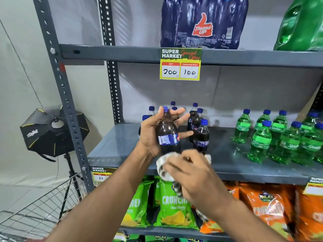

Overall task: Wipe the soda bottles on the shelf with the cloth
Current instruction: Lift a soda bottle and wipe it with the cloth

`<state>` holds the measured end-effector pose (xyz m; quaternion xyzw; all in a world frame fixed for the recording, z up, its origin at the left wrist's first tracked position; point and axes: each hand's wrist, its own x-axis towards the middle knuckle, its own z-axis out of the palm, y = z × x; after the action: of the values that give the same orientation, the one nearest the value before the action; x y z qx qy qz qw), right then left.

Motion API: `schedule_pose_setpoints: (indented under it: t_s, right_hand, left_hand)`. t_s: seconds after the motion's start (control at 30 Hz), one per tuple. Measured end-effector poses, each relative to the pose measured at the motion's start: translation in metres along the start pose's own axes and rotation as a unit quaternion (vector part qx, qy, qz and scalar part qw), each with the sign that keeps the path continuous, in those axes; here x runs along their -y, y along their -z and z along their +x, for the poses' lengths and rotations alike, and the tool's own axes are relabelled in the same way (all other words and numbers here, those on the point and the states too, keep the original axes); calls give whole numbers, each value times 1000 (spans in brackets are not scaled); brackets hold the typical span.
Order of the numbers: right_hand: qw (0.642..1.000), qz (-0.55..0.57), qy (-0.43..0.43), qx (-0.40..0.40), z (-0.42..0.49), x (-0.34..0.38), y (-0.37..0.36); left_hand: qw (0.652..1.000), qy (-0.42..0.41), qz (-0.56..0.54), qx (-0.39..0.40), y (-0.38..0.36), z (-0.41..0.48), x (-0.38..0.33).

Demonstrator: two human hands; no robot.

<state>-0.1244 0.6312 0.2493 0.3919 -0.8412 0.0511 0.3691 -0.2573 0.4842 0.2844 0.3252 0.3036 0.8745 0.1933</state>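
Observation:
My left hand (153, 131) grips a dark cola bottle (168, 135) with a blue cap, held upright in front of the middle grey shelf (118, 147). My right hand (194, 175) holds a white patterned cloth (165, 169) pressed against the bottle's base. Behind the held bottle, several more dark cola bottles (201, 135) stand on the shelf. To the right stand several green Sprite bottles (260, 142) with blue caps.
The shelf above carries a wrapped Thums Up pack (204, 23), a green pack (300, 25) and a price tag (180, 64). Green and orange snack bags (173, 205) fill the shelf below. A wire basket (35, 212) and a studio light (52, 131) stand at the left.

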Motion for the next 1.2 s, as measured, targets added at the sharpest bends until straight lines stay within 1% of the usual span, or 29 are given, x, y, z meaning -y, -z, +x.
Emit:
schedule_pose_setpoints:
  t_s: [0.07, 0.13, 0.2, 0.3, 0.4, 0.47, 0.57, 0.63, 0.7, 0.77, 0.83, 0.9, 0.97, 1.03, 1.1, 1.2]
  right_hand:
    - [1000, 3, 9, 10, -14, 3, -7]
    - [1000, 16, 10, -6, -12, 2, -5]
    - [999, 28, -4, -39, 4, -2, 3]
    - [992, 57, -51, -98, 36, -12, 17]
    - [983, 71, -95, -143, 59, -19, 24]
    - [979, 80, -103, -154, 60, -18, 22]
    - [986, 69, -79, -129, 40, -12, 13]
    - [996, 29, -47, -73, 21, -6, 3]
    - [1000, -12, -24, -16, 4, -2, -8]
    - [999, -30, -16, 16, -8, -1, -13]
    - [999, -43, -15, 16, -7, -2, -8]
    - [998, -54, -29, -9, 10, -2, 2]
    - [995, -67, -65, -45, 37, -4, 15]
    - [991, -67, -100, -56, 60, -9, 24]
    - [992, -70, -96, -33, 69, -12, 28]
    - [991, -128, -43, 23, 49, -5, 21]
  left_hand:
    - [1000, 2, 14, 11, 1, -2, -4]
    - [999, 9, 32, 17, -3, -3, -5]
    - [998, 18, 50, 24, -11, -2, -4]
    - [998, 15, 58, 14, -19, -1, -4]
    - [999, 21, 35, 25, -22, -2, -5]
    - [999, 20, 20, 27, -22, -3, -3]
    - [1000, -15, 8, 2, -16, -2, 0]
    - [999, -33, 6, -4, -11, 0, 0]
    - [999, -34, 20, -5, -4, 3, -4]
    - [999, -24, 46, -6, 1, 4, -7]
    - [998, -8, 67, -7, 1, 4, -7]
    - [997, 8, 81, -9, -3, 5, -4]
    - [994, 27, 108, -5, -8, 5, -1]
    - [993, 41, 110, -2, -11, 4, 0]
    - [996, 36, 76, -15, -13, 5, 0]
    - [999, 6, 27, -22, -9, 7, -2]
